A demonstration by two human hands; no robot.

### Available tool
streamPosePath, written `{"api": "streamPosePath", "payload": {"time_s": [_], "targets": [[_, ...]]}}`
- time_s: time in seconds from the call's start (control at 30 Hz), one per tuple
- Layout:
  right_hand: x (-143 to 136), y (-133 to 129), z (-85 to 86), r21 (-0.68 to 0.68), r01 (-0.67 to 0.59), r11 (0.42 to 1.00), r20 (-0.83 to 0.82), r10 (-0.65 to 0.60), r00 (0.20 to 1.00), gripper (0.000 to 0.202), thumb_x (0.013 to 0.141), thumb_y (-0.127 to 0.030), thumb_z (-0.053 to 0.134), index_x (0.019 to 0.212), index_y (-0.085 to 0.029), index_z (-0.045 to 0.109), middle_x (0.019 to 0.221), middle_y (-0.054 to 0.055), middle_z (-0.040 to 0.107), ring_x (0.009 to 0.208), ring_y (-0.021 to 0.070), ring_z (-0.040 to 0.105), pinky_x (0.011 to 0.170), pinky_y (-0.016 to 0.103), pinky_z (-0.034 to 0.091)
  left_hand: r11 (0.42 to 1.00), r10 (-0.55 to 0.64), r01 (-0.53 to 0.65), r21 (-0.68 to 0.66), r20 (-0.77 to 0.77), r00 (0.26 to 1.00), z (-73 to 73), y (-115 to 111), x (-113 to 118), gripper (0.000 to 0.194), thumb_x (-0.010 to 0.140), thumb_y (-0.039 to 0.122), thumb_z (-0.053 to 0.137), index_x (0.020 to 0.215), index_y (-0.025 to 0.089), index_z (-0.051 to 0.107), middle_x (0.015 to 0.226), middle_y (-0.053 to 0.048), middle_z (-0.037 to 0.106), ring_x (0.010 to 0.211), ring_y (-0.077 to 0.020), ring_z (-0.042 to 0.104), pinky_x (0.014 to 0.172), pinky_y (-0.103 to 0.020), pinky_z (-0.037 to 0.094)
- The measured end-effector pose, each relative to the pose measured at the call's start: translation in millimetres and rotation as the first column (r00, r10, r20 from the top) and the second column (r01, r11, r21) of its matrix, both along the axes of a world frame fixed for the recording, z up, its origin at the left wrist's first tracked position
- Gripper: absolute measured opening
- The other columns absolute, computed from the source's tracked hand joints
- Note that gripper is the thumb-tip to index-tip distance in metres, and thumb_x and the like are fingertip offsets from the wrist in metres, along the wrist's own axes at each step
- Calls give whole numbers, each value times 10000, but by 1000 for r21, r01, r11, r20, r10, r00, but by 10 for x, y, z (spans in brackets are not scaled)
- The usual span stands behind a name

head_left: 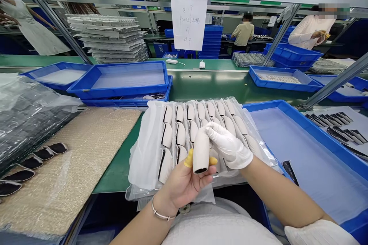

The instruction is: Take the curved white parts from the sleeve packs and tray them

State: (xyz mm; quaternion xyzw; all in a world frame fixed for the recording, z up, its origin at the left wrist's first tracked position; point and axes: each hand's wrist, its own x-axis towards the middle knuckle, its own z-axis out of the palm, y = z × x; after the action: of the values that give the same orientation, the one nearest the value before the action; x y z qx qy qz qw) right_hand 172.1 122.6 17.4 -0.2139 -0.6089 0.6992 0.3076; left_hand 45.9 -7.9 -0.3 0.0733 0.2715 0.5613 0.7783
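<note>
A cream-white curved shell piece (201, 151) with a dark hollow end stands nearly upright between my hands. My left hand (184, 180), with yellow finger covers on the thumb and a finger, is closed around its lower part. Wearing a white glove, my right hand (228, 143) pinches its upper end. Beneath them lies a clear tray lined with white sheet (143, 157), where similar cream shells (166, 166) stand in rows, black edges showing on many. My hands and the held piece hide part of the rows.
On the left, dark pieces (21, 176) lie on a bubble-wrapped board (86, 157). Blue trays (117, 80) sit behind. At right, a large blue tray (304, 141) holds one dark piece (290, 171). A metal post (339, 80) slants nearby. Other people work beyond.
</note>
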Motion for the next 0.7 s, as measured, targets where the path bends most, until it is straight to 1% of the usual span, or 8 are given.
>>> {"api": "streamPosePath", "payload": {"time_s": [0.1,0.17,0.27,0.33,0.43,0.53,0.63,0.7], "targets": [[-1,-34,-62,-26,-27,999,-73,25,997,297,961,-501,621,942,-204,624,836,-11,548,749,118,505,734,271,431,1000,-15,14,9,161,987,-41,-11,12,389,937,445,642,998,75,746,980,-113,786,845,-150,759,679,-168,614],[2,-53,-47,-21,-36,999,-87,34,996,275,969,-483,614,969,-209,640,883,4,584,806,135,540,780,290,450,1000,4,-7,15,179,984,-53,-10,10,398,865,453,731,979,72,747,949,-103,788,808,-143,758,664,-155,613],[0,-70,16,29,-24,999,-30,25,999,273,993,-465,575,1077,-219,658,988,32,626,877,155,573,836,318,475,993,120,-121,10,70,990,-32,-1,20,421,777,441,819,984,83,737,936,-100,783,775,-153,755,681,-178,625],[-10,-74,53,68,12,998,19,-14,1000,290,997,-459,565,1157,-230,645,1046,38,635,903,156,581,868,324,484,978,210,-210,1,-40,977,5,7,38,413,771,435,825,1002,107,724,943,-99,778,780,-165,753,694,-209,634],[-25,-86,82,66,80,995,85,-86,993,363,989,-476,557,1252,-231,603,1159,60,637,1020,180,600,958,353,486,958,281,-287,-10,-164,946,71,17,69,429,755,449,835,1022,141,703,926,-85,767,768,-164,744,696,-230,634],[-23,-121,107,88,90,992,201,-107,974,562,931,-472,629,1414,-222,490,1260,95,609,1159,230,580,1027,405,472,940,333,-342,1,-236,913,100,24,87,450,702,468,869,982,161,695,912,-46,744,776,-148,724,703,-226,624],[-12,-168,140,198,9,980,334,-76,939,904,773,-389,808,1540,-244,352,1302,100,588,1215,274,553,1058,448,454,926,373,-374,49,-260,891,84,25,88,404,702,459,873,925,176,691,874,3,709,756,-106,682,711,-211,610],[-17,-178,154,242,12,970,334,-95,938,861,783,-387,802,1524,-248,386,1306,94,589,1211,266,553,1061,442,448,927,371,-370,55,-261,891,70,18,81,393,708,447,873,936,182,694,880,9,708,758,-104,678,732,-220,612]]}}
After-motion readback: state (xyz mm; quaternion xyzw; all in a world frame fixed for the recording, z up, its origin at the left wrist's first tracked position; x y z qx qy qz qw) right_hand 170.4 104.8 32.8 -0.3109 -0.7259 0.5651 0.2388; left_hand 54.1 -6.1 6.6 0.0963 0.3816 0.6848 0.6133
